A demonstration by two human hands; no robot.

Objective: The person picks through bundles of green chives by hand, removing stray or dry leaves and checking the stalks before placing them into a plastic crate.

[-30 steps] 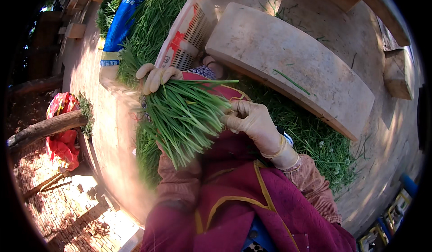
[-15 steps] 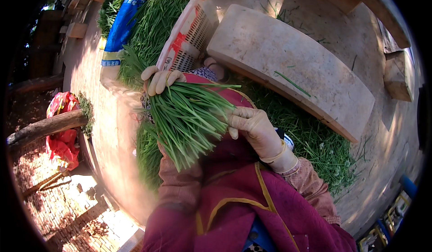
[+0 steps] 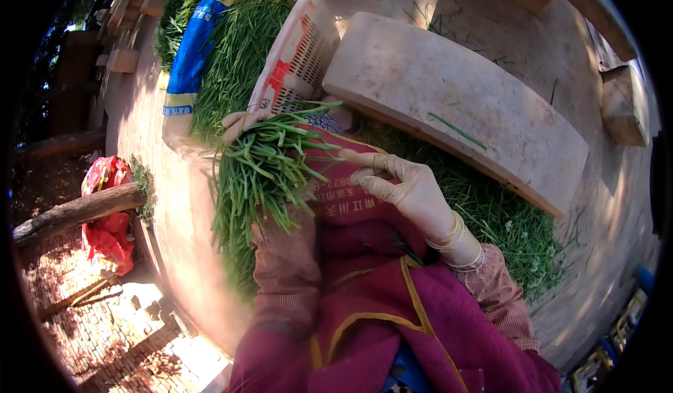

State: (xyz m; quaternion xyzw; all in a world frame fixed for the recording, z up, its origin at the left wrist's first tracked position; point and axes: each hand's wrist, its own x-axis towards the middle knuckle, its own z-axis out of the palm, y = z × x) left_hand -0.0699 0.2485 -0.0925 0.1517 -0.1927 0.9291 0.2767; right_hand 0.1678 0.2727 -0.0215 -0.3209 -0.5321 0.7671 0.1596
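Note:
My left hand (image 3: 242, 125), in a pale rubber glove, is closed around a thick bunch of green garlic chives (image 3: 270, 165). The cut stalk ends fan out toward me and to the right. Part of that hand is hidden behind the bunch. My right hand (image 3: 406, 186), gloved too, is at the bunch's right side with thumb and fingers drawn together on a thin chive stalk that sticks out from it. Beneath both hands is my maroon apron (image 3: 357, 183) with yellow trim.
A plastic basket (image 3: 308, 49) holding chives with a blue sack edge stands ahead on the left. A long bench (image 3: 456, 98) with one loose blade lies ahead right. Loose chives (image 3: 519, 249) are heaped below it. A log (image 3: 77, 214) and a red bag (image 3: 109, 242) are at left.
The bunch has tilted back and left, now showing more of its stalk ends. My right hand has shifted slightly right and down, uncovering the apron's front.

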